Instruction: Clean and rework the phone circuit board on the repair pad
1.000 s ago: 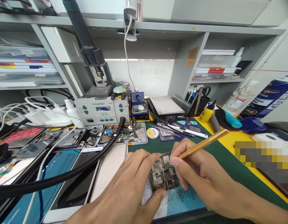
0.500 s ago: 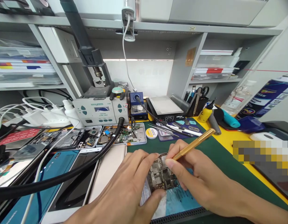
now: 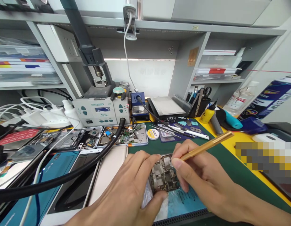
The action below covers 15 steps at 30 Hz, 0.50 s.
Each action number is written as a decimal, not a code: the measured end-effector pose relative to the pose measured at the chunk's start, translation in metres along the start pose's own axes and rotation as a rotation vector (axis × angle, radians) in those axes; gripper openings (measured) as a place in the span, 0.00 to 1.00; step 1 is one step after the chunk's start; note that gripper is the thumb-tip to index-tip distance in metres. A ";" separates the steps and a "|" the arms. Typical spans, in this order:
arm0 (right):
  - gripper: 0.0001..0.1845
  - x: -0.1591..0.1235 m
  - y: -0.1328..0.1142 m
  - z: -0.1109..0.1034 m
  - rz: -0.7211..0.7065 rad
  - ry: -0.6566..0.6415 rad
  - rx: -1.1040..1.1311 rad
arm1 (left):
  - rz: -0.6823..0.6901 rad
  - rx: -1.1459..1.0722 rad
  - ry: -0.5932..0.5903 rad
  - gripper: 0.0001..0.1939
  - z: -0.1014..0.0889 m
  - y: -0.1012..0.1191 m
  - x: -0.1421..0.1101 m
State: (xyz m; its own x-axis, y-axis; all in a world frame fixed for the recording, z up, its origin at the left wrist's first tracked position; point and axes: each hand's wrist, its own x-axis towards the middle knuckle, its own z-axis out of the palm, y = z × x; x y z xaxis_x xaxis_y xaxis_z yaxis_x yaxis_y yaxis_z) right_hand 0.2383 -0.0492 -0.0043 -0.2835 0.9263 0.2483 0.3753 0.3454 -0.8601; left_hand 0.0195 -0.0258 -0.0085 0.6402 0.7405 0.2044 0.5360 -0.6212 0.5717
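A small phone circuit board (image 3: 164, 174) with silvery metal shields lies over a blue and white surface (image 3: 180, 202). My left hand (image 3: 130, 185) grips it, index finger at the far edge and thumb at the near edge. My right hand (image 3: 202, 172) pinches a slim gold-coloured pen-like tool (image 3: 206, 146) whose back end slants up to the right. Its working tip is hidden behind my fingers, by the board's upper right side, so I cannot tell whether it touches.
Phones (image 3: 74, 182) lie on the left, crossed by a thick black hose (image 3: 72, 180). Behind are a tray of small parts (image 3: 142, 135), a hot-air station (image 3: 100, 110) and a heating plate (image 3: 167, 106). Tweezers (image 3: 164, 130) and a yellow bottle (image 3: 208, 114) sit to the right.
The gold tool's back end swung left and steeper with my right hand half a second ago, then swung back right. My left hand and the board stay in place.
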 end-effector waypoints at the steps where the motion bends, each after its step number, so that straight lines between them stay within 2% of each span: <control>1: 0.12 0.001 -0.001 0.000 -0.013 -0.001 -0.011 | 0.001 0.003 0.001 0.31 0.000 0.000 0.000; 7: 0.11 0.006 -0.006 0.000 -0.029 -0.002 -0.056 | -0.008 0.003 -0.022 0.31 0.000 0.000 -0.002; 15: 0.13 0.005 -0.002 -0.001 0.048 -0.030 -0.026 | -0.024 0.034 -0.053 0.30 -0.003 0.004 -0.001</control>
State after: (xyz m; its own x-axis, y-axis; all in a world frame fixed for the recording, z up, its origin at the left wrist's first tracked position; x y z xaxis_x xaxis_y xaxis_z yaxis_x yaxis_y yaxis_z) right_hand 0.2373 -0.0450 -0.0012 -0.2913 0.9369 0.1932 0.4113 0.3050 -0.8590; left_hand 0.0194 -0.0277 -0.0044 0.6550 0.7409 0.1481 0.5693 -0.6129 0.5480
